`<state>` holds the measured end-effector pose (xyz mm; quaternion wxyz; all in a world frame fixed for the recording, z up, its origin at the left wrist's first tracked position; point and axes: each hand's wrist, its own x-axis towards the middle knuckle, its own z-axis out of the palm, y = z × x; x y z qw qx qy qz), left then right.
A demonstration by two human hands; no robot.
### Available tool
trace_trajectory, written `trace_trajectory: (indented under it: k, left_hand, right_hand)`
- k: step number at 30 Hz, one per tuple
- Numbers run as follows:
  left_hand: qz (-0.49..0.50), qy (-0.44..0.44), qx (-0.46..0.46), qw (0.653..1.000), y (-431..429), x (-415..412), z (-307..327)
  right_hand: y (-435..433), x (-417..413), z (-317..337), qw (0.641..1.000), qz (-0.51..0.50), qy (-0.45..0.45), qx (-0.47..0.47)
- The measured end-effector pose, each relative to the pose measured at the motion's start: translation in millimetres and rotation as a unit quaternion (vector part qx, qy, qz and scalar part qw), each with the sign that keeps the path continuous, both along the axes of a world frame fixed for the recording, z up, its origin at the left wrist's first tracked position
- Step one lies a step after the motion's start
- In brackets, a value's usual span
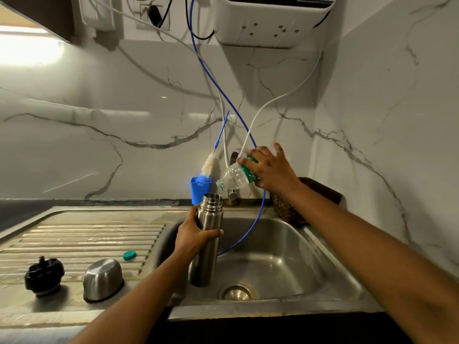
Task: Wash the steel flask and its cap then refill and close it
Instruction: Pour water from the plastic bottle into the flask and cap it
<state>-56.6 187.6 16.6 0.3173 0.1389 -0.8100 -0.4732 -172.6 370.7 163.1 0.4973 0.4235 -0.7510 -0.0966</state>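
My left hand (pixel 192 233) grips the steel flask (pixel 207 244) upright over the sink basin (pixel 285 264), its threaded mouth uncovered. My right hand (pixel 269 170) holds a clear plastic bottle (pixel 234 178) with a green label, tipped neck-down just above and to the right of the flask's mouth. On the draining board (pixel 74 242) to the left lie the steel cup cap (pixel 103 279), turned upside down, the black inner stopper (pixel 43 275), and a small teal bottle cap (pixel 129 255).
A blue holder (pixel 200 189) with a bottle brush (pixel 208 165) stands at the back wall. The tap (pixel 232 194) sits behind the flask. Blue and white tubes (pixel 250 137) hang from a wall-mounted water purifier (pixel 270 21). A dark woven basket (pixel 290 209) stands right of the sink.
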Motion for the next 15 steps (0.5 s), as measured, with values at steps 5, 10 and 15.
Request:
trace_trajectory:
  k: [5,10,15]
  left_hand:
    - [0.000,0.042,0.035,0.998,2,12,20]
    - [0.034,0.107,0.057,0.992,-6,39,69]
    - [0.072,0.135,0.040,0.987,-43,69,124]
  right_hand:
    - [4,16,-41,0.885,0.032,-0.375,-0.273]
    - [-20,36,-86,0.546,0.186,-0.677,-0.456]
    - [-53,46,-100,0.426,0.230,-0.743,-0.463]
